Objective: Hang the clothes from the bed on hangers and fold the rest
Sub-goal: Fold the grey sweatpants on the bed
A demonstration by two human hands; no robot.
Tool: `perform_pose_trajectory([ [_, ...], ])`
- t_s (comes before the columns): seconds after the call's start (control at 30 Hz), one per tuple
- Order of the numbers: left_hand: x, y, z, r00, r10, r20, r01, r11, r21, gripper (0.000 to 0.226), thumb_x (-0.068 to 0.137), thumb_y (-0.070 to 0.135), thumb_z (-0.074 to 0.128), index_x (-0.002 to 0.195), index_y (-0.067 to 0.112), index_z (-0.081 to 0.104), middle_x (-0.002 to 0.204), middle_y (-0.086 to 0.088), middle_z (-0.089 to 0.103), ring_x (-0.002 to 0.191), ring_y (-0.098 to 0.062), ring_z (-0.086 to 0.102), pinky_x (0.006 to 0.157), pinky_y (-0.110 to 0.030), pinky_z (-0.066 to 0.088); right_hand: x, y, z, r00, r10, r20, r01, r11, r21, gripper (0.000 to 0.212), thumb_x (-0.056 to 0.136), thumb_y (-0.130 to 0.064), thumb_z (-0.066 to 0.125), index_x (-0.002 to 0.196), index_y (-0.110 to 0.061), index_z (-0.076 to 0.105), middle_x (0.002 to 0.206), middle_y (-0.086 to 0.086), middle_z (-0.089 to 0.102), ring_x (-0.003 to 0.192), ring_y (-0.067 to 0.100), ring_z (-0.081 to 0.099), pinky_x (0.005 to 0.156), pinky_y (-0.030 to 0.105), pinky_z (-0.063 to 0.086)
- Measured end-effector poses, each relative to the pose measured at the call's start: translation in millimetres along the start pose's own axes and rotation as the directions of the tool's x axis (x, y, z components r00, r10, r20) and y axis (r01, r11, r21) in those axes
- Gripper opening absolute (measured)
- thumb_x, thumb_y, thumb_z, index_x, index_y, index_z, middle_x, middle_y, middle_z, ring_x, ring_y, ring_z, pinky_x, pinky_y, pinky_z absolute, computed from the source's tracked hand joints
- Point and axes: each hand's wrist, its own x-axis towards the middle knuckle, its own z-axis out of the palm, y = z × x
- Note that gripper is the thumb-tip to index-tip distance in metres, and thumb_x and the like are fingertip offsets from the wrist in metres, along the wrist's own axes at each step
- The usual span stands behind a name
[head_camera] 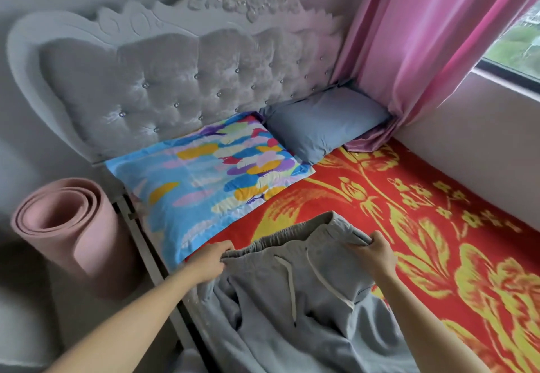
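Now we grip the grey pants (292,299) waistband, left hand (209,261) and right hand (375,255) pinching opposite ends over the bed (438,211).

Tufted headboard (163,86), pink curtain (423,36), window (517,36) rt.

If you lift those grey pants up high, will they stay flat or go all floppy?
Probably floppy: the grey pants sag and wrinkle between the left hand and right hand gripping the waistband. They look thick and fleecy, so likely a bit heavy for cloth. The white drawstring would probably dangle and swing.
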Motion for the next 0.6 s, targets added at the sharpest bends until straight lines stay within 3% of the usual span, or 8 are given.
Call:
perform_pose_trajectory([
  [0.13,27,-2,-23,1.000,0.026,0.005,-0.025,0.998,-0.061,0.029,0.076,0.007,0.057,0.074,0.033,0.044,0.091,-0.001,0.061,0.088,-0.019,0.056,0.071,-0.029,0.042,24,-23,-1,1.000,0.006,0.010,-0.006,0.997,-0.072,0.023,0.075,-0.040,0.068,0.083,-0.029,0.050,0.068,-0.012,0.054,0.073,0.020,0.051,0.086,0.041,0.032],
  [0.23,49,-6,-47,0.998,0.050,0.025,-0.044,0.977,-0.208,0.029,0.072,0.002,0.063,0.073,0.028,0.049,0.065,0.009,0.053,0.062,-0.009,0.049,0.052,-0.015,0.033,49,-57,-1,0.999,-0.031,0.031,0.034,0.995,-0.096,0.023,0.070,-0.038,0.074,0.071,-0.024,0.056,0.071,-0.004,0.061,0.085,0.026,0.058,0.084,0.043,0.039],
  [0.3,71,-19,-78,0.996,0.050,0.070,-0.021,0.930,-0.367,0.028,0.074,-0.003,0.065,0.077,0.022,0.053,0.052,0.010,0.050,0.050,-0.012,0.042,0.049,-0.020,0.031,76,-100,7,0.997,-0.074,0.000,0.074,0.987,-0.142,0.029,0.068,-0.041,0.076,0.074,-0.021,0.056,0.081,0.002,0.063,0.096,0.030,0.055,0.083,0.042,0.038],
  [0.37,91,-36,-118,0.995,0.052,0.090,-0.002,0.874,-0.486,0.023,0.077,-0.004,0.067,0.084,0.016,0.058,0.054,0.002,0.057,0.052,-0.018,0.047,0.052,-0.024,0.034,107,-160,18,0.993,-0.107,-0.048,0.096,0.976,-0.195,0.038,0.067,-0.046,0.075,0.085,-0.019,0.056,0.095,0.005,0.060,0.107,0.031,0.047,0.086,0.041,0.034],
  [0.47,125,-58,-172,1.000,0.015,0.027,0.007,0.760,-0.649,0.028,0.079,-0.010,0.064,0.093,0.014,0.063,0.070,0.001,0.071,0.064,-0.015,0.064,0.059,-0.021,0.049,147,-251,33,0.986,-0.139,-0.089,0.120,0.973,-0.197,0.062,0.066,-0.045,0.076,0.115,-0.020,0.048,0.122,0.009,0.046,0.120,0.032,0.035,0.096,0.043,0.030],
  [0.6,181,-105,-211,0.957,-0.225,-0.184,0.102,0.854,-0.511,0.026,0.081,-0.004,0.064,0.105,0.006,0.064,0.093,-0.011,0.068,0.086,-0.023,0.061,0.069,-0.023,0.045,162,-314,69,0.947,-0.309,0.091,0.322,0.899,-0.297,0.085,0.070,-0.035,0.076,0.140,-0.031,0.029,0.139,0.010,0.027,0.131,0.029,0.022,0.105,0.043,0.026],
])
